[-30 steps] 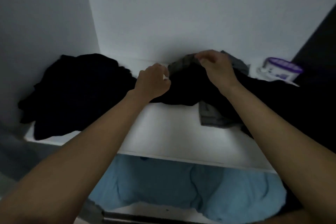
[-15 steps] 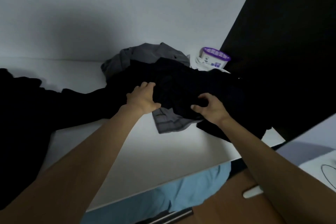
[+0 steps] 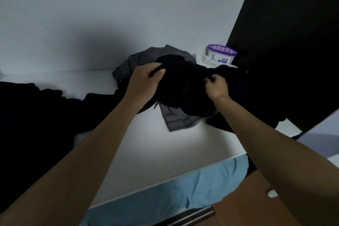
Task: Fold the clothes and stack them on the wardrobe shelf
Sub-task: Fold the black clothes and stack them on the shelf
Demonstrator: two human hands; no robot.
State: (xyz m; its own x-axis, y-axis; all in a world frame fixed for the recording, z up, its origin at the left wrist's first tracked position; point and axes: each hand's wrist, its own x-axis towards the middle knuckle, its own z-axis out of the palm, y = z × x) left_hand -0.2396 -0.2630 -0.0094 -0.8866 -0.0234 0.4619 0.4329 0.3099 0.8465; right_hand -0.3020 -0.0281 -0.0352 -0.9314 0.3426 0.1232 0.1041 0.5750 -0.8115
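A bunched black garment [image 3: 185, 86] lies on the white wardrobe shelf [image 3: 146, 145], on top of a grey garment [image 3: 176, 119]. My left hand [image 3: 145, 80] grips the black garment's left upper edge, thumb over the cloth. My right hand [image 3: 217, 88] pinches a fold of the same garment on its right side. A second heap of black clothes [image 3: 31, 115] sprawls over the left part of the shelf, with a strip of it running toward the grey garment.
A white tub with a purple perforated lid [image 3: 221, 55] stands at the shelf's back right, by a dark side panel [image 3: 286, 42]. Light blue cloth [image 3: 174, 194] fills the compartment below. A brown door [image 3: 253, 205] sits lower right.
Both hands have risen from the garment's near edge to its top, each taking a fresh grip on the black cloth. The view has shifted slightly.
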